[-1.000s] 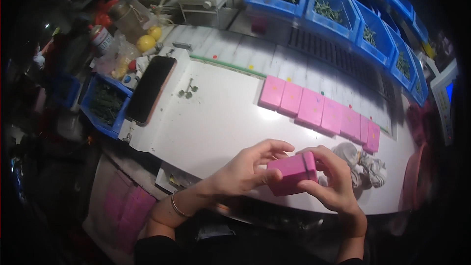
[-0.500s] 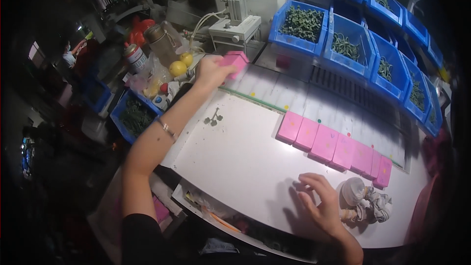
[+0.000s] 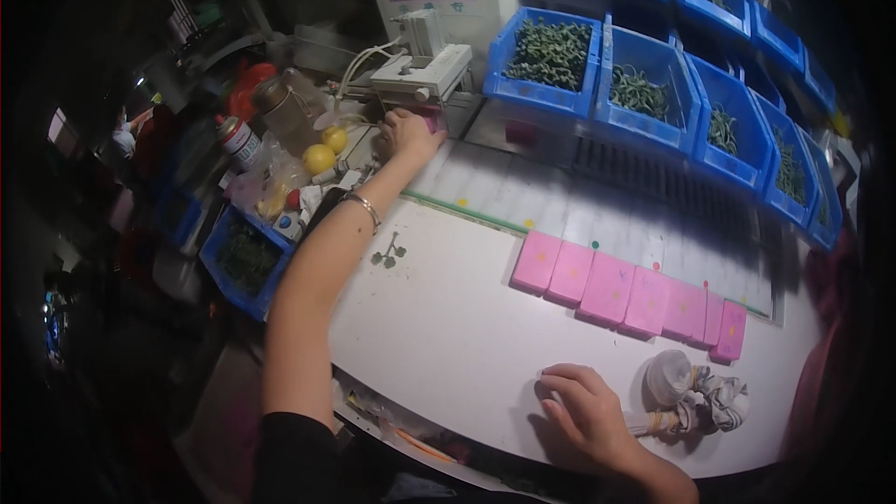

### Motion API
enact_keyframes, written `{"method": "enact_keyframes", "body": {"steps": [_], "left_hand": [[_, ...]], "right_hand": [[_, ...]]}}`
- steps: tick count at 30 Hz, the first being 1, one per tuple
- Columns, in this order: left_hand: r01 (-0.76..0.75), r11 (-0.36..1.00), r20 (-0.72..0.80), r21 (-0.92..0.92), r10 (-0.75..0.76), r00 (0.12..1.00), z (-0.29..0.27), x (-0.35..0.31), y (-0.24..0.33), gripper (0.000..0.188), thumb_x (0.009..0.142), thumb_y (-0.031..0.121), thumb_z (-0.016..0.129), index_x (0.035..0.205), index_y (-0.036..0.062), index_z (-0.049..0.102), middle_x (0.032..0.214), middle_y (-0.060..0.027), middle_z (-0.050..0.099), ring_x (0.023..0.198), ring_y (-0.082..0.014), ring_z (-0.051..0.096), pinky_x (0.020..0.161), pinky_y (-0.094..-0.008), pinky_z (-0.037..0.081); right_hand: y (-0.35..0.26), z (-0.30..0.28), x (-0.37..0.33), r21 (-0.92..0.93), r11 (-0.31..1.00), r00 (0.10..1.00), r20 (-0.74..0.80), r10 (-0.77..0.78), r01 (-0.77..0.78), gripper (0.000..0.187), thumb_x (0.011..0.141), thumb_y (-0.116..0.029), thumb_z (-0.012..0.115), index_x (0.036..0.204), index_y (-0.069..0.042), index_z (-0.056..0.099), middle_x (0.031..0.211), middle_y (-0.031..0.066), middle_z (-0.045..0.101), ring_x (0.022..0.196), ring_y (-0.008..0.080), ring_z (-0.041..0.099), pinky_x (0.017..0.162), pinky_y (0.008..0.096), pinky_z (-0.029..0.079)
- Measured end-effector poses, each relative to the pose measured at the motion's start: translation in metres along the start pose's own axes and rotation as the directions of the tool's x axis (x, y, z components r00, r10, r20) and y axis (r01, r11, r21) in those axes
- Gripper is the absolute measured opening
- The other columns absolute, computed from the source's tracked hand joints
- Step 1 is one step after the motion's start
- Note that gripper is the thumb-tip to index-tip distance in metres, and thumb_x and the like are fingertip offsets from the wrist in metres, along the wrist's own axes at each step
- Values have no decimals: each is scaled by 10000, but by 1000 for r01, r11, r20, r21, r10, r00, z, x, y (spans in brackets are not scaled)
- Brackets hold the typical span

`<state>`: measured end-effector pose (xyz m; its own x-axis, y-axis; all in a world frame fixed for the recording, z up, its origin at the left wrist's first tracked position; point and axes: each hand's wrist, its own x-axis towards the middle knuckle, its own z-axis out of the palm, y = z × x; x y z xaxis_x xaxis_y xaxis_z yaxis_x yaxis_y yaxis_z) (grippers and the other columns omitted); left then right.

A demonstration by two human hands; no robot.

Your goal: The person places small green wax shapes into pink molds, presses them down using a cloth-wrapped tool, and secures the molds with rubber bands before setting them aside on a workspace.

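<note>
At the far left of the white worktop, my left hand [image 3: 409, 136] closes on a pink block [image 3: 432, 119], mostly hidden by my fingers. Block and hand are at the foot of a small white bench machine [image 3: 422, 73] with hoses. Near the front edge hovers or rests my right hand [image 3: 586, 411], fingers loosely bent and apart, nothing in them. Beyond it runs a row of several pink blocks [image 3: 609, 289] lying side by side. To its right sit a clear round container [image 3: 670, 376] and a bundle of whitish cloth [image 3: 722, 399].
Blue bins [image 3: 546, 58] of small green parts line the back and right in tiers. A green branched piece [image 3: 389, 250] lies on the worktop [image 3: 420, 317]. Two yellow fruits [image 3: 320, 160], a spray can [image 3: 238, 142] and another blue bin [image 3: 245, 257] crowd the left side.
My left hand has carried the pink block up to the machine's base, lower and deeper than before. My right hand has dropped slightly toward the front edge. The view has shifted a little.
</note>
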<state>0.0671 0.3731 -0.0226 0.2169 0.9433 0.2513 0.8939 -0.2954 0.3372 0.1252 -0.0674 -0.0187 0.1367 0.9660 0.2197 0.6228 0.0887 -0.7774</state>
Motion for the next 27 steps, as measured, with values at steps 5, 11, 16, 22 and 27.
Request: {"method": "enact_keyframes", "body": {"steps": [5,11,16,22,27], "left_hand": [[-423,895,28,145,423,906,7,-77,51,669,773,328,664,1171,-156,428,1308,-287,359,1288,-444,258,1036,-517,294],[-551,833,35,57,550,835,50,-75,112,550,803,352,617,1215,5,503,1304,-225,419,1213,-434,351,989,-506,345],[-402,907,-139,-127,385,913,92,-38,127,450,837,367,512,1083,1,601,1236,-248,491,1146,-420,439,904,-486,412],[-523,852,532,-13,449,718,-2,-70,112,320,816,200,488,1014,-19,612,1079,-286,541,1045,-450,476,867,-484,439],[-637,770,273,-34,620,736,-36,-144,58,445,872,216,513,1204,-71,437,997,-285,484,934,-405,504,833,-453,434]], "right_hand": [[4,-1,-1,-28,1000,1000,30,0,1,297,788,-56,658,1070,-17,571,1088,144,567,980,315,563,818,367,478],[3,5,-4,-59,998,999,49,-24,27,331,763,-66,678,1071,-15,567,1102,154,552,964,313,555,814,361,476],[-2,5,-5,-55,998,999,48,-22,24,333,753,-60,680,1062,-1,571,1099,159,551,961,314,557,810,361,479],[5,1,-7,-20,997,997,29,-74,75,313,773,-69,638,1058,20,546,1078,168,537,875,326,545,769,387,466],[9,4,-5,-51,995,996,22,-84,85,316,752,-43,645,1049,3,547,1071,161,535,878,323,542,762,383,465]]}}
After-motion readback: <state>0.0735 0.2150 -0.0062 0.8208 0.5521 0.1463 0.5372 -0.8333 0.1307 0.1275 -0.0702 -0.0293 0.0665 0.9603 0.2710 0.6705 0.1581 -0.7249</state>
